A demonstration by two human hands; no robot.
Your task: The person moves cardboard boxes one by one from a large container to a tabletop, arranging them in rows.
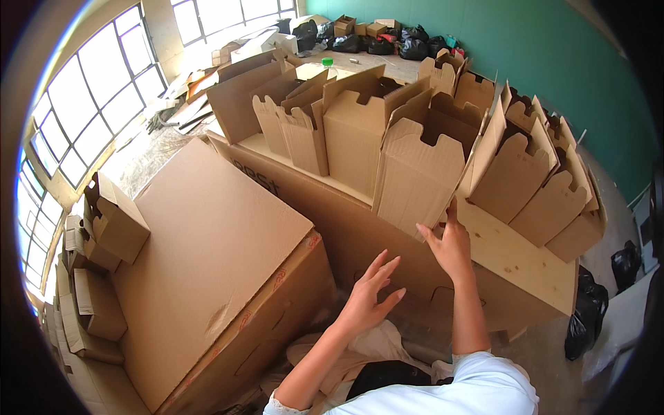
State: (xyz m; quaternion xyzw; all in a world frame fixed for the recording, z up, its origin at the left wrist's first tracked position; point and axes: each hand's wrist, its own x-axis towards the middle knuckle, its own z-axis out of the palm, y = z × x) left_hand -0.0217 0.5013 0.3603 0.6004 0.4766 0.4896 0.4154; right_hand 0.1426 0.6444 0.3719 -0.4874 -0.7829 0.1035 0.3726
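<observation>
My left hand (366, 297) hangs in the air in front of the long cardboard-sided bench, its fingers spread and nothing in them. Farther right, my right hand (451, 245) is at the lower right corner of an upright open-topped cardboard box (420, 173) with a notched top edge. Its thumb lies against the front of that box and its fingers stretch up along the side; whether they press on it I cannot tell. Another tall cardboard box (354, 131) stands just to its left, and narrower notched boxes (302, 135) come after that.
A big closed carton (214, 242) fills the left, with small open boxes (114, 218) beside it. More notched boxes (515, 169) line the right of the wooden bench top (515, 238). Black bags (586, 315) lie on the floor at right; others (415, 45) sit by the green wall.
</observation>
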